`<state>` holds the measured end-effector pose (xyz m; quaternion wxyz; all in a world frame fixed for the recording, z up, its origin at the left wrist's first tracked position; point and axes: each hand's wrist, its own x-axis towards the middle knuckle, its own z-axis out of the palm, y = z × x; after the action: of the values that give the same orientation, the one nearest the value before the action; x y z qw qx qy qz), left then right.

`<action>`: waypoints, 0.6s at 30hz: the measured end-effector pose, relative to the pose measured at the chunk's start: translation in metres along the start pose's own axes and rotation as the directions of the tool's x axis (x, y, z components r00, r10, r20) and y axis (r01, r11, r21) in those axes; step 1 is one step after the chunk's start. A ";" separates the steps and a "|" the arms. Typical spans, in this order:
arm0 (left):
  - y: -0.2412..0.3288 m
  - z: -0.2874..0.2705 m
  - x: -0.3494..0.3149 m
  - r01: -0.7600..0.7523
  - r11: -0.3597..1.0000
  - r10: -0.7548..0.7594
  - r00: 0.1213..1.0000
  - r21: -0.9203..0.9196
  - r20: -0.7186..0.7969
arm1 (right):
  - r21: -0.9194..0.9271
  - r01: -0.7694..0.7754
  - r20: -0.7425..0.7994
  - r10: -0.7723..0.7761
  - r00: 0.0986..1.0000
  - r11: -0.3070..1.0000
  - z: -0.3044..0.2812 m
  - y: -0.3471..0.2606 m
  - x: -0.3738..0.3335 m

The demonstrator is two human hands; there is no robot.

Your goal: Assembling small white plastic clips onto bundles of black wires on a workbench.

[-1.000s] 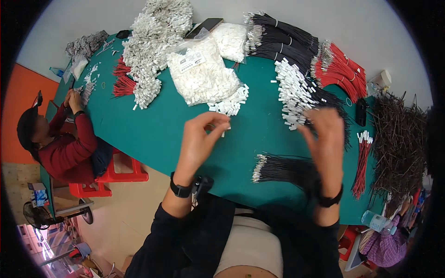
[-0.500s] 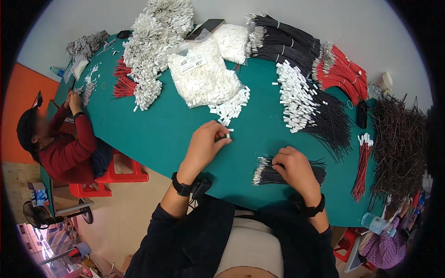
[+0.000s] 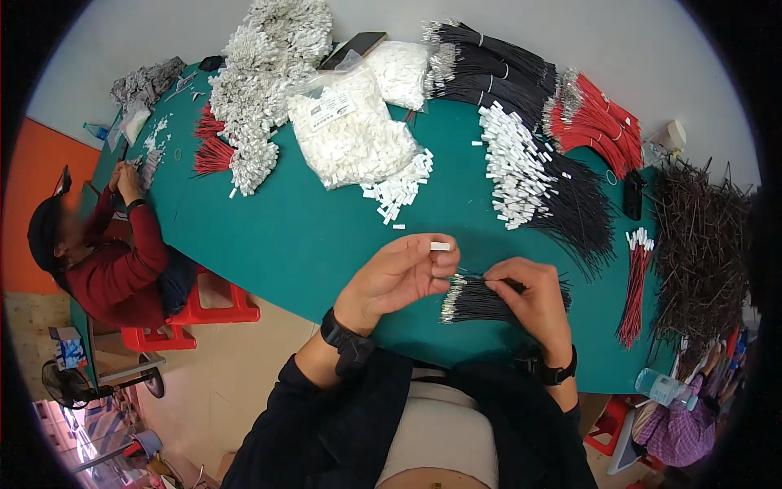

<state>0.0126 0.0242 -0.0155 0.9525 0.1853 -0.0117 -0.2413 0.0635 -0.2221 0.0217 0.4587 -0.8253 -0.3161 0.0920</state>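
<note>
A small white plastic connector housing (image 3: 440,246) is pinched between the thumb and fingers of my left hand (image 3: 399,273). My right hand (image 3: 531,295) grips a thin black wire (image 3: 475,275) near its tip, which points left toward my left hand. The housing and the wire are apart. Below my right hand lies a bundle of black wires (image 3: 476,306), their metal terminals at its left end. Loose white housings (image 3: 403,186) spill from a clear plastic bag (image 3: 350,138) beyond my left hand. One single housing (image 3: 399,226) lies nearer to me.
Black wires with white housings (image 3: 521,171) lie at the far right, before bundled black wires (image 3: 497,69) and red wires (image 3: 599,122). A small red bundle (image 3: 635,293) and a dark wire heap (image 3: 700,253) are at right. A co-worker (image 3: 106,253) sits at left.
My left hand has moved right and turned palm up with the white housing, coming near my right hand. My right hand now holds a black wire above the bundle.
</note>
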 end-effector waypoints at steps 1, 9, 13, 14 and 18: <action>-0.002 0.000 0.002 0.005 1.000 -0.005 1.000 -0.019 0.006 | 0.000 0.000 -0.001 0.000 1.000 1.000 -0.001 -0.003 -0.001; -0.011 -0.004 0.007 0.039 0.999 -0.040 0.997 0.010 0.072 | 0.210 -0.079 -0.178 0.118 0.977 0.975 -0.005 -0.040 0.003; -0.014 -0.003 0.008 0.044 0.999 -0.045 0.998 0.026 0.047 | 0.198 -0.013 -0.270 0.068 0.961 0.980 0.004 -0.041 0.006; -0.014 -0.003 0.007 0.043 0.999 -0.044 0.998 0.027 0.045 | 0.132 0.003 -0.280 0.034 0.959 0.991 0.003 -0.045 0.007; -0.014 -0.003 0.008 0.044 0.998 -0.045 0.998 0.044 0.042 | 0.025 0.076 -0.310 -0.064 0.948 0.997 0.002 -0.043 0.008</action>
<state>0.0133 0.0104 -0.0241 0.9422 0.2007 -0.0331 -0.2661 0.0503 -0.1993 0.0571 0.5207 -0.8092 -0.2676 -0.0489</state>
